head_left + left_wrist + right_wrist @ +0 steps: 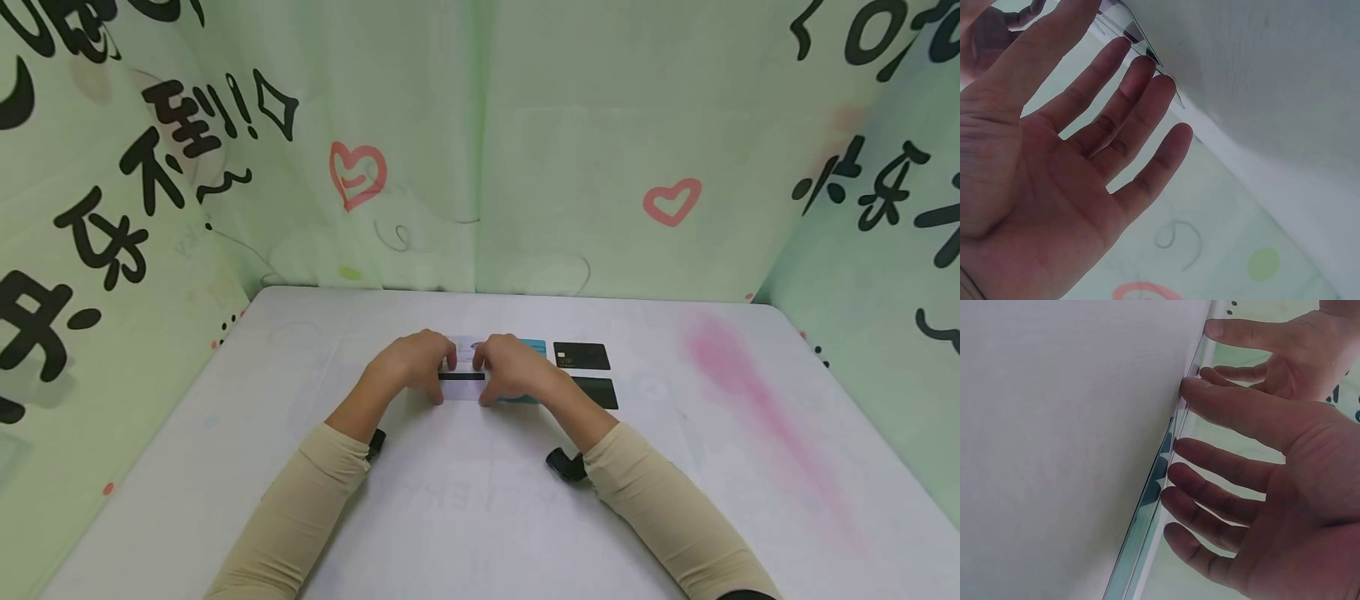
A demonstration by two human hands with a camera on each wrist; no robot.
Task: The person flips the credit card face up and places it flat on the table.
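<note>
In the head view, a pale card with a black stripe (pixel 461 377) lies flat on the white table between both hands. My left hand (pixel 412 362) grips its left end, thumb at the near edge and bent index finger at the far edge. At its right end, my right hand (pixel 517 368) holds it the same way. Behind it lies another pale, printed card (pixel 467 347), partly covered by fingers. Blue cards (pixel 537 344) show around the right hand, mostly hidden. In the right wrist view, a blue card edge (pixel 1141 512) runs beside the right fingertips.
Right of the hands lie a black card (pixel 582 356) and, nearer me, a second black card (pixel 600 392), partly behind my right forearm. The white table (pixel 465 517) has a pink smear at right. Green curtains (pixel 562 150) with writing and hearts enclose the back and sides.
</note>
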